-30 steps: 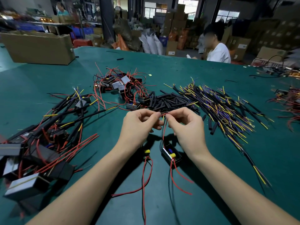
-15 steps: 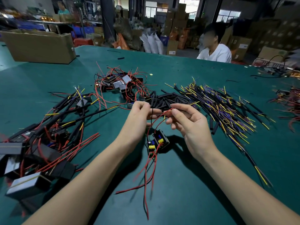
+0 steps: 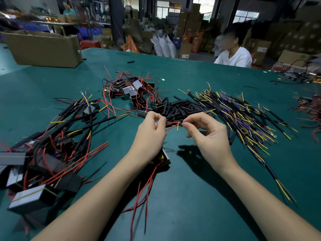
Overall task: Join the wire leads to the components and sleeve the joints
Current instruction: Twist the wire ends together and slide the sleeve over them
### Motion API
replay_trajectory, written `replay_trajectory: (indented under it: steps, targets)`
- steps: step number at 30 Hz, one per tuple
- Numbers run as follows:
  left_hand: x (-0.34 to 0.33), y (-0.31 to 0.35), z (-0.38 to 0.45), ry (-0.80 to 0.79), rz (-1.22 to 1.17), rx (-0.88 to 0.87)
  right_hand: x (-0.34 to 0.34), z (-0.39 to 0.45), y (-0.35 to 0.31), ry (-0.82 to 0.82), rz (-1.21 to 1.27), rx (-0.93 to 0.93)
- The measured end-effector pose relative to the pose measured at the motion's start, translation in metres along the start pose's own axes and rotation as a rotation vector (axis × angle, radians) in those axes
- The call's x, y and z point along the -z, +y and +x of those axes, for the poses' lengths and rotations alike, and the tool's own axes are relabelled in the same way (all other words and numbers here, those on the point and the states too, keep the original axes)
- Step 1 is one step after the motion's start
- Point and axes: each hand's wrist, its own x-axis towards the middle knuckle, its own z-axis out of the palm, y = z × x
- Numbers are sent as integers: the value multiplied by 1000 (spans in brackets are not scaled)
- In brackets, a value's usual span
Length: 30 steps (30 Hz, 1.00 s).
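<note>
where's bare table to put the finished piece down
Bare green table shows between the forearms, and a wide strip beyond the red-wired components, toward the cardboard box. Crowded: finished pile on the left, black sleeves and yellow-tipped wire bundle ahead and right.

A wide green table (image 3: 191, 72) fills the foreground. Behind it, stacked cardboard boxes (image 3: 187, 28) and white sacks (image 3: 163, 46) crowd a dim warehouse, with daylight coming through windows (image 3: 204, 7) at the back wall.
</note>
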Motion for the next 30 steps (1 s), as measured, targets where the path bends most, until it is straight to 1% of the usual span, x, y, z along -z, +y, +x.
replay_trajectory:
  steps: [3, 6, 10, 13, 20, 23, 25, 26, 27, 30]
  targets:
    - [0, 1, -2, 33, 69, -85, 1, 0, 4, -49, -122, 55]
    - [-1, 2, -4, 31, 96, -142, 3, 0, 7, -62, -255, 201]
    - [-1, 2, -4, 29, 121, -159, 6, 2, 11, -70, -354, 343]
    - [0, 1, -4, 32, 143, -161, 10, 4, 13, -99, -384, 409]
    - [3, -4, 1, 42, 164, -150, 14, 9, 14, -205, -447, 391]
    - [2, -5, 0, 25, 171, -162, 23, 13, 17, -288, -459, 303]
    - [1, -5, -1, 10, 177, -168, 32, 13, 22, -367, -569, 211]
    - [1, -5, -1, 4, 181, -168, 34, 11, 25, -376, -625, 184]
    - [1, -5, -1, -2, 183, -167, 35, 9, 27, -339, -648, 183]
    - [0, -4, -3, -35, 193, -172, 26, 5, 25, -162, -579, 249]
